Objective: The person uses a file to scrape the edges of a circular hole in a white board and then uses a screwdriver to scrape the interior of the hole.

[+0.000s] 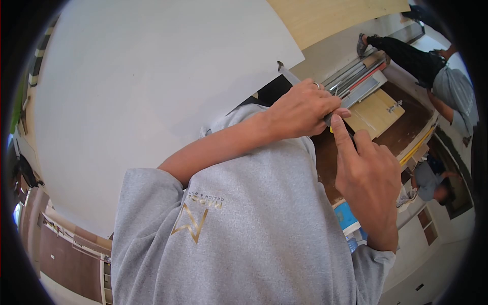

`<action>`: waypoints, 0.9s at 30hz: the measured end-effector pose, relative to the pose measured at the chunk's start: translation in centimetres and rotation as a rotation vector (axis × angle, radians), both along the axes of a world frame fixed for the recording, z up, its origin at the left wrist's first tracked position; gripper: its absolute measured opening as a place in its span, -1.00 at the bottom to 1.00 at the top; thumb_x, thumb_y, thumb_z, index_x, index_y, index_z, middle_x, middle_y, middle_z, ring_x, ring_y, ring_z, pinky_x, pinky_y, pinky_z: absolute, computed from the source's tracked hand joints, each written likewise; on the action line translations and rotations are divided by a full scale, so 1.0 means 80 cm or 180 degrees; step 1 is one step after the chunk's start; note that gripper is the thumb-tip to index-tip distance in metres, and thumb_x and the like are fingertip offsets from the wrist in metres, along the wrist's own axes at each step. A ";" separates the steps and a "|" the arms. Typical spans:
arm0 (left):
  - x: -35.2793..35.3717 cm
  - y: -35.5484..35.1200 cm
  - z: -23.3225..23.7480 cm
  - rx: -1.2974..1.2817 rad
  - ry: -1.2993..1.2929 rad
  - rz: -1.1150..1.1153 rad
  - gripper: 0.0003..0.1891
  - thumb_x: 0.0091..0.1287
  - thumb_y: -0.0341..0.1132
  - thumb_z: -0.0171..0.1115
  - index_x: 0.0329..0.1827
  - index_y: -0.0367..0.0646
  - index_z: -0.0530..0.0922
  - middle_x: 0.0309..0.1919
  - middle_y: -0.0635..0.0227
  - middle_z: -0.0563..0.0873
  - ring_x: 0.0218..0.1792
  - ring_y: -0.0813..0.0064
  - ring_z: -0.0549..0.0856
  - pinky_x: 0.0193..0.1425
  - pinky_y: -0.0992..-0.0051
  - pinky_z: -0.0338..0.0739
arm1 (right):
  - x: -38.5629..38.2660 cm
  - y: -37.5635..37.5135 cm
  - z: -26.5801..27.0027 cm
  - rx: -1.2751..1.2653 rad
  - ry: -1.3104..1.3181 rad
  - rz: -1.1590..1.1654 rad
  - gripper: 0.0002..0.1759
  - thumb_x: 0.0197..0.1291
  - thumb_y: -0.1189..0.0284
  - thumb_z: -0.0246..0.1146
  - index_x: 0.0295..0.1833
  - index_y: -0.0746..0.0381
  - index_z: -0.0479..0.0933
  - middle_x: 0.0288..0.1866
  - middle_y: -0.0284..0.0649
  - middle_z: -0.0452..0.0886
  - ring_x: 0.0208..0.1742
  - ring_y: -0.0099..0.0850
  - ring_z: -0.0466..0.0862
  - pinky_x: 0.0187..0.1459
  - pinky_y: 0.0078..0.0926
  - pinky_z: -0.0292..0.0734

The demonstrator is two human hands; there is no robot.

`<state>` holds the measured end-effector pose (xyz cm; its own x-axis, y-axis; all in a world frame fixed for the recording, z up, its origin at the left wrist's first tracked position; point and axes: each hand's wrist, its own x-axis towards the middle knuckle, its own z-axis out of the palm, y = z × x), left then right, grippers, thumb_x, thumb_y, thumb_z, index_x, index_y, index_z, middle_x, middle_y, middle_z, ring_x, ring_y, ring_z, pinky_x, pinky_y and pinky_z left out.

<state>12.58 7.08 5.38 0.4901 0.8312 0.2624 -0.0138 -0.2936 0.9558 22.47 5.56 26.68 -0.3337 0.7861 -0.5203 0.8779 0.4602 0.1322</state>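
Observation:
My left hand, with a ring on one finger, reaches across my body and is closed around a narrow grey strip. The strip's far end is dark and curled, lying by the edge of a large white panel. Close against it, my right hand is closed with the index finger stretched forward. It grips a dark-handled tool with a bit of yellow near its front; its kind is mostly hidden by the fingers. The fingertips of both hands nearly meet.
A light wooden board lies beyond the panel. To the right are a cabinet door with a hinge, long metal profiles and a blue object. One person stands at upper right; another person is lower down.

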 end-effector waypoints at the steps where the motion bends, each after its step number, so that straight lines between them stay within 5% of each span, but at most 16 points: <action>1: -0.001 0.000 0.001 -0.0014 0.0019 -0.0034 -0.58 0.60 -0.08 0.44 -0.40 -0.12 0.55 -0.53 0.27 0.59 -0.38 0.12 0.62 -0.07 0.22 0.48 | -0.001 -0.001 0.000 -0.0016 -0.0032 0.0009 -0.39 0.29 0.54 0.48 0.48 0.10 0.74 -0.27 -0.26 0.60 -0.47 -0.33 0.57 -0.36 -0.29 0.52; 10: -0.007 0.003 -0.002 -0.0019 0.0227 -0.0269 -0.73 0.52 -0.17 0.46 -0.29 -0.12 0.65 -0.41 0.21 0.75 -0.30 0.07 0.74 -0.02 0.16 0.53 | 0.000 0.000 -0.005 -0.0152 0.0034 -0.0137 -0.37 0.28 0.53 0.49 0.50 0.10 0.73 -0.25 -0.26 0.62 -0.47 -0.31 0.58 -0.36 -0.30 0.53; 13: -0.006 0.001 0.000 -0.0010 0.0100 -0.0070 -0.62 0.61 -0.12 0.43 -0.37 -0.12 0.56 -0.52 0.28 0.61 -0.37 0.14 0.64 -0.03 0.20 0.50 | -0.001 0.005 -0.002 -0.0040 0.0076 -0.0026 -0.37 0.27 0.54 0.49 0.49 0.10 0.74 -0.23 -0.27 0.62 -0.46 -0.31 0.58 -0.35 -0.29 0.54; 27: -0.007 -0.011 0.004 -0.0010 0.0103 -0.0114 -0.59 0.65 -0.08 0.37 -0.36 -0.11 0.56 -0.52 0.26 0.60 -0.39 0.11 0.62 -0.04 0.18 0.49 | -0.006 -0.006 0.006 -0.0117 -0.0028 0.0074 -0.40 0.28 0.53 0.49 0.46 0.16 0.74 -0.22 -0.26 0.62 -0.46 -0.31 0.60 -0.35 -0.30 0.55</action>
<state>12.00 6.24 5.71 0.5278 0.8137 0.2434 0.0065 -0.2905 0.9568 22.00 5.09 27.17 -0.3469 0.7584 -0.5517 0.8659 0.4850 0.1223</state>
